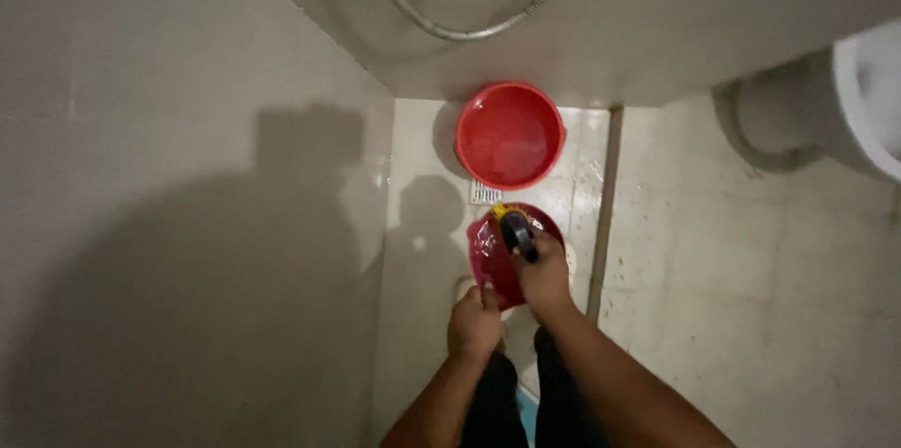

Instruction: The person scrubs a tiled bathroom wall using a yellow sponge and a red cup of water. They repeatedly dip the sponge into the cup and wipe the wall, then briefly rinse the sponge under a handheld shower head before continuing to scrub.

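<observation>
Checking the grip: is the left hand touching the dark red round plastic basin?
Touching. The head view shows the left hand fingers gripping the dark red round plastic basin at its near rim.

Dim, soft — heavy wall shadows.

bucket point(509, 134) at back wall, drain point(485, 193) btwn it & bowl point(497, 256) in front, toilet point(868, 96) far right, hose point(450, 21) above

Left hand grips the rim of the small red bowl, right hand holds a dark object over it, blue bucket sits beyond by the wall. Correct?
Not quite: the bucket is red, not blue, as the head view shows. The rest holds: left hand on the small red bowl, right hand holding the dark object over it.
</observation>
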